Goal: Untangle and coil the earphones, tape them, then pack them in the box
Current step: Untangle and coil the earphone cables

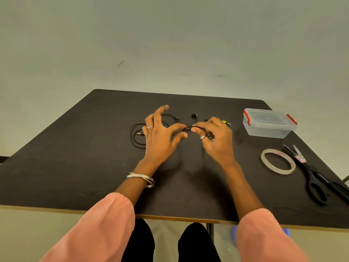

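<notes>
1. While both hands hover over the middle of the dark worktop [75,167], the black earphones [136,137] lie mostly to the left of the grip, their loose loops resting on the surface beside the left hand [160,133].
2. A short stretch of cord runs roughly left to right between the two hands; the right hand [215,137] pinches it in a closed grip, and the left hand pinches its other end with thumb and a finger, the remaining fingers spread.
3. One earbud [194,115] lies just beyond the hands, and the plug [226,122] with a yellow bit pokes out past the right hand.
4. My judgement: the slack must be drawn in from the left, so the left hand is nearer to it.
5. Well to the right stand the clear box [268,123] with red clips, its lid on, the tape roll [277,161] and the scissors [317,176].
6. Red print on the tape core and a small label on the scissors are too blurred to read.
</notes>
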Available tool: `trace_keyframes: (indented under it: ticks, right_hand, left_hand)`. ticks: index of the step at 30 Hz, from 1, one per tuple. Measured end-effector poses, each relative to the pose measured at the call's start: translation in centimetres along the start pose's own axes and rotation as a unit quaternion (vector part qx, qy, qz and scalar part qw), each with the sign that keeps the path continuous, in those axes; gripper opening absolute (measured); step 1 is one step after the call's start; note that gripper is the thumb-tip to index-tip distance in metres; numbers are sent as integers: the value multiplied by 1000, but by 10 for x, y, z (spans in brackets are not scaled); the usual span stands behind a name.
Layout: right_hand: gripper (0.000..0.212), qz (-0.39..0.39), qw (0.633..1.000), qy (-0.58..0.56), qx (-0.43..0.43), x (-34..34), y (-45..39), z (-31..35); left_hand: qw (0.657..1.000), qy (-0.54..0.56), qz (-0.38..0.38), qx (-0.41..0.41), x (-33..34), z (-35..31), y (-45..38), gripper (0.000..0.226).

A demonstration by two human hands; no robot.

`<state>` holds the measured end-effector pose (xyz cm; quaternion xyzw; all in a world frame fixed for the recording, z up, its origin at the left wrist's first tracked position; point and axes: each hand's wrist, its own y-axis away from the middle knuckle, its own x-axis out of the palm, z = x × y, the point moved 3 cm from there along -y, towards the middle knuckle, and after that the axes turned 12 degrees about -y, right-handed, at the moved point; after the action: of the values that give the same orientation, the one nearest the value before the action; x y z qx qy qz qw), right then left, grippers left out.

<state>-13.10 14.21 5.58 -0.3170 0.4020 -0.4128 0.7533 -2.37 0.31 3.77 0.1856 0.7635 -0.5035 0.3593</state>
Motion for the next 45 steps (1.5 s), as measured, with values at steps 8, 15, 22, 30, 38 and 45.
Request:
trace_keyframes:
  ticks: [8,15,22,30,38,45]
  right_hand:
    - [13,22,974,-113,196,-45,-48,-11]
    - [9,9,961,-120,247,-67,-56,-21]
    - [14,-84,965,-91,233,-92,-63,-14]
    - [16,32,937,8,347,-92,-54,-31]
    - [15,22,961,-97,258,-63,-60,37]
    - [49,274,857,-254,355,19,-34,86]
  left_hand:
    - [957,263,-54,-109,-64,10,-54,23]
    - [819,506,-70,-262,-113,16,-86,26]
    - [733,613,-97,-278,-146,20,-108,28]
    - [834,507,-14,-217,-157,3,-107,23]
    - [717,577,144,-364,-124,-19,-92,19]
    - [522,744,101,-406,-122,-35,-89,23]
